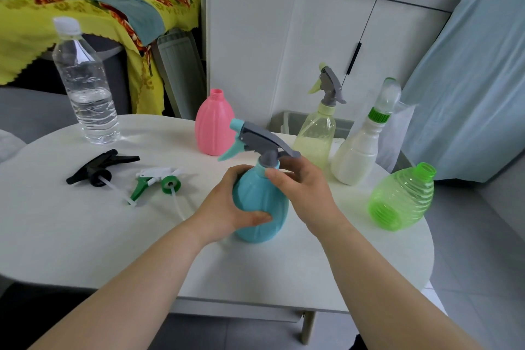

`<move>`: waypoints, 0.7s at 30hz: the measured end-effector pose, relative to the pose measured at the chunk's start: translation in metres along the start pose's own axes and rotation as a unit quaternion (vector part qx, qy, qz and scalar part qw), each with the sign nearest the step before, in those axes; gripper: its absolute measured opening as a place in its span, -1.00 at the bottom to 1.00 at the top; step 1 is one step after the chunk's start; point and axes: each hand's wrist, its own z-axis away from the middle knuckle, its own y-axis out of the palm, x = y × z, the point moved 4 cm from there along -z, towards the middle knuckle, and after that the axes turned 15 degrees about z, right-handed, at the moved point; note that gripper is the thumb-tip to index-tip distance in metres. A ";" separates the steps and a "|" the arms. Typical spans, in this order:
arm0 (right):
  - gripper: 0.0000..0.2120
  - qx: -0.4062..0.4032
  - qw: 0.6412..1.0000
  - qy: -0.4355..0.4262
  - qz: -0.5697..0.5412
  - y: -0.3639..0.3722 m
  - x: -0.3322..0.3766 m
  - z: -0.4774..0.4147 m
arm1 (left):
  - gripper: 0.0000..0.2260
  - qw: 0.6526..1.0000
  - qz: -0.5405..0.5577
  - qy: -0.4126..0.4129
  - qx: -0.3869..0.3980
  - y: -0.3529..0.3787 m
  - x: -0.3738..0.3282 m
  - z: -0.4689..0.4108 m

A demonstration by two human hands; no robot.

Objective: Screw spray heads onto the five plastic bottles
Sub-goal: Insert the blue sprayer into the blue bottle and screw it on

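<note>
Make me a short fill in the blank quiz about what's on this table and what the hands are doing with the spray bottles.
1. The left hand grips the body of the ____ bottle.
2. The pink bottle has no ____ on its neck.
3. The green ribbed bottle lies on its ____.
4. Two loose spray heads lie on the table: one black, one ____ and white.

Missing words: blue; spray head; side; green

A home room: white cupboard (355,45), patterned yellow cloth (93,23) over furniture, small white table (85,236).
</note>
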 end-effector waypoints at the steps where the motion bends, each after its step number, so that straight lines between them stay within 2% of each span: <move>1: -0.78 -0.013 1.000 0.005 -0.001 0.000 -0.001 -0.001 | -0.42 1.000 -0.002 0.002 0.000 -0.001 0.001 0.000; 4: -0.71 -0.038 0.999 -0.001 0.012 0.004 -0.001 -0.001 | -0.42 1.000 -0.005 0.005 0.001 -0.001 0.001 0.000; 7: -0.65 0.003 0.999 -0.032 -0.006 0.008 0.002 0.001 | -0.42 1.000 0.001 0.008 0.004 0.000 0.001 -0.001; 10: -0.70 0.016 0.999 -0.021 -0.018 0.006 -0.002 0.002 | -0.43 1.000 0.005 0.007 0.001 0.000 0.001 0.000; 13: -0.74 -0.017 0.999 -0.028 0.011 0.006 -0.004 0.000 | -0.41 1.000 0.000 0.013 -0.010 0.000 0.000 0.001; 17: -0.70 -0.056 0.998 -0.019 0.007 0.010 -0.007 -0.001 | -0.36 1.000 0.001 0.016 -0.014 0.001 -0.001 0.001; 21: -0.72 -0.018 1.000 -0.024 0.003 0.011 -0.007 0.002 | -0.37 1.000 -0.002 0.016 -0.013 0.001 -0.001 0.001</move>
